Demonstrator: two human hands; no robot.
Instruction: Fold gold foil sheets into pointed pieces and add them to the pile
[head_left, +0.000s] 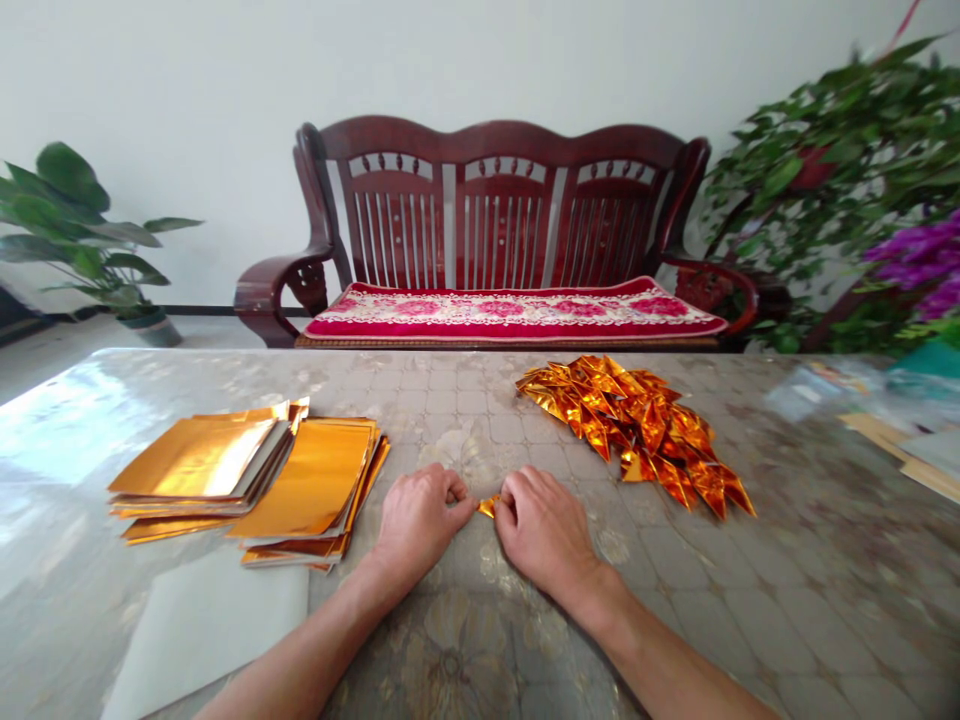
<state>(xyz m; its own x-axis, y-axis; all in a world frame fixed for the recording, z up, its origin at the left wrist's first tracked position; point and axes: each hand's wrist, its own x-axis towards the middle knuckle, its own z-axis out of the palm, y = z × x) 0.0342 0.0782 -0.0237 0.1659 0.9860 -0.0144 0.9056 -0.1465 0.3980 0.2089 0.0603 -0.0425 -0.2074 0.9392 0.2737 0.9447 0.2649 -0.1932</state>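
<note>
Between my two hands, over the middle of the table, is a small folded piece of gold foil paper (489, 506). My left hand (426, 510) is closed, with thumb and fingertips pinched at the paper's left tip. Curled round its right side is my right hand (541, 528), which hides much of the piece. To the left lie stacks of flat gold foil sheets (311, 480), some with pale edges showing. A heap of folded gold foil pieces (622, 420), pointed in shape, rests to the right, beyond my right hand.
A pale flat sheet (217, 615) lies by my left forearm. Clear plastic packaging (825, 388) and brown card (892, 445) sit at the table's right. Past the patterned table (450, 640) stands a dark wooden bench (502, 230), with potted plants (150, 325) at both sides.
</note>
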